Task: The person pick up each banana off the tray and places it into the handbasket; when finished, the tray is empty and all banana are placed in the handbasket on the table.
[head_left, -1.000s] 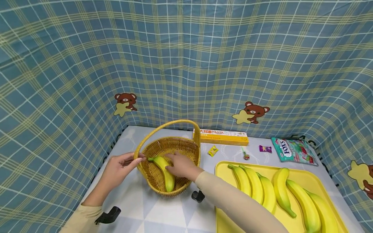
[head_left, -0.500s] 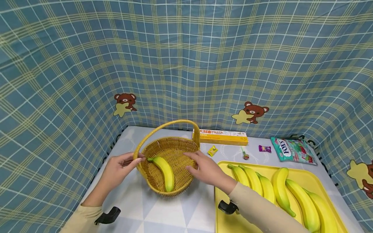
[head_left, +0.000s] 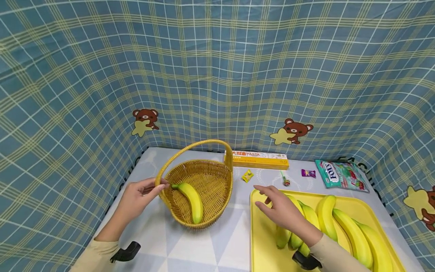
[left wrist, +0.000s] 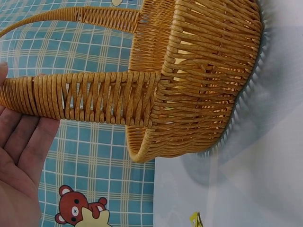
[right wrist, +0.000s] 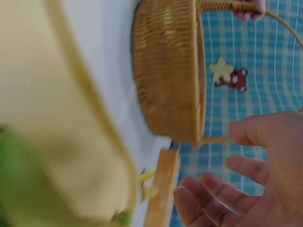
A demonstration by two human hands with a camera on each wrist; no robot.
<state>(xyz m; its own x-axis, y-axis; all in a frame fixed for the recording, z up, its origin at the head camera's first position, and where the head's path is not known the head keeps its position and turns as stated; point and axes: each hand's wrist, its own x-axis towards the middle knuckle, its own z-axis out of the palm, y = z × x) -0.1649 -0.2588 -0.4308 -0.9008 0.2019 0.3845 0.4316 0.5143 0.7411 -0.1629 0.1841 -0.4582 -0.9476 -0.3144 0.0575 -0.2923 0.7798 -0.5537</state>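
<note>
A wicker basket [head_left: 210,189] with a tall arched handle stands on the table, one banana [head_left: 192,202] lying inside it. My left hand [head_left: 137,196] holds the left side of the handle [left wrist: 94,97] between thumb and fingers. Over the yellow tray [head_left: 263,241], my right hand [head_left: 285,209] is held with fingers spread and nothing in them. Beneath and beside it, several bananas [head_left: 355,236] lie in the tray, some partly hidden by the hand and forearm. The right wrist view shows the right hand's fingers [right wrist: 246,194] apart.
Behind the tray lie a yellow candy [head_left: 247,175], a lollipop [head_left: 285,180], a purple candy [head_left: 308,173] and a teal FOX'S bag [head_left: 341,175]. A pasta box [head_left: 259,161] stands at the back next to the basket. A plaid curtain [head_left: 217,75] hangs around the table.
My right hand has left the banana in the basket and moved right, out over the tray. The left hand has stayed at the handle, and the basket has not moved.
</note>
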